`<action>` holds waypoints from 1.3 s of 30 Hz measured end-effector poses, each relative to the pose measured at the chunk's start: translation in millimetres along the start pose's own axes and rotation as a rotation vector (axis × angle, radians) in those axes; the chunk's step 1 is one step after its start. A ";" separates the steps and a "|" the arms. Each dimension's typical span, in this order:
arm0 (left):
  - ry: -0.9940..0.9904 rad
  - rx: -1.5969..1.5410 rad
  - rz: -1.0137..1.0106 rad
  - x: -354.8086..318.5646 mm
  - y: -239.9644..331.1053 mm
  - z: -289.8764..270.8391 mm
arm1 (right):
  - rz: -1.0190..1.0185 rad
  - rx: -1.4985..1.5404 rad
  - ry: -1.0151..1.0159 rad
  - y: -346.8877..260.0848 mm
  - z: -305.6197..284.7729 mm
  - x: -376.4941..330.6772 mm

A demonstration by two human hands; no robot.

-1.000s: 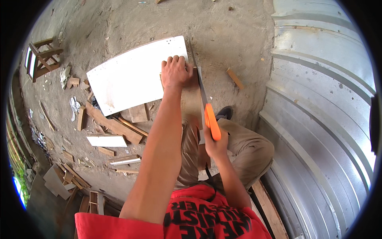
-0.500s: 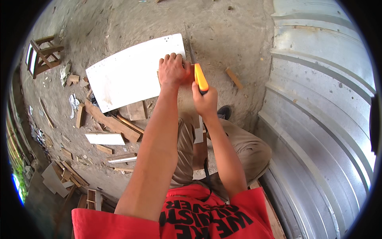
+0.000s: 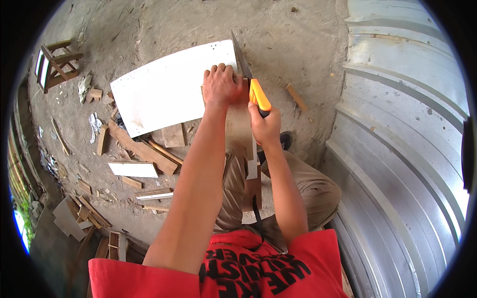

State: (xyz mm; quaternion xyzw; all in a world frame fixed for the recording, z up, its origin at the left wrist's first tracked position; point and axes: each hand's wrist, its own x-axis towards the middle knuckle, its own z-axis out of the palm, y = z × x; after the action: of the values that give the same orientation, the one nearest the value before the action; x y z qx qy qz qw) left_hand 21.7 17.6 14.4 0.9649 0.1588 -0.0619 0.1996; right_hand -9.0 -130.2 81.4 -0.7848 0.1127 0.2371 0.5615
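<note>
Two hands at work: my left hand (image 3: 221,87) presses flat on the white rectangular board (image 3: 166,94); my right hand (image 3: 265,125) grips the orange-handled handsaw (image 3: 251,82), blade at the board's right edge.

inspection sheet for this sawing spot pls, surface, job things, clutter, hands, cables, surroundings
surface: bare dusty concrete floor, stained and gritty.
job's things: white board lying flat; handsaw with orange handle, its blade at the board's right end.
clutter: wood offcuts and a small white strip left of the knees; one wood scrap to the right.
grippers: left hand pressed on the board beside the blade; right hand gripping the saw handle.
cables: nothing seen.
surroundings: corrugated metal sheeting on the right; small wooden stool far left.
</note>
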 end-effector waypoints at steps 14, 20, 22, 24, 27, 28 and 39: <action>0.058 0.072 0.002 -4.6 -7.6 7.8 | 0.107 -0.049 -0.050 -0.4 -47.0 -126.6; 0.087 0.109 0.028 2.2 -6.7 12.7 | -0.036 -0.047 0.017 0.7 -10.1 -34.7; 0.106 0.125 0.034 13.8 -5.4 13.2 | 0.031 -0.220 -0.043 7.1 -26.5 -105.9; 0.081 0.120 0.011 2.7 -11.1 17.4 | -0.103 -0.054 -0.025 12.3 -56.4 -180.9; 0.103 0.096 0.022 -0.8 -8.3 12.6 | -0.002 -0.102 -0.052 -24.0 -88.6 -233.2; 0.126 0.095 0.040 -0.6 -7.6 13.5 | 0.000 -0.064 -0.028 -21.1 -84.4 -223.2; 0.135 0.069 0.048 1.4 -5.7 15.9 | -0.159 0.023 0.065 3.0 -4.3 -34.1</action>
State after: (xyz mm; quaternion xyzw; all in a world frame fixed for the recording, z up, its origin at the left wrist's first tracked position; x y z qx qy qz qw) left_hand 20.3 16.5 -2.4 0.9768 0.1463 0.0026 0.1563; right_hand -38.7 -138.3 97.0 -0.7920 0.0707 0.1648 0.5836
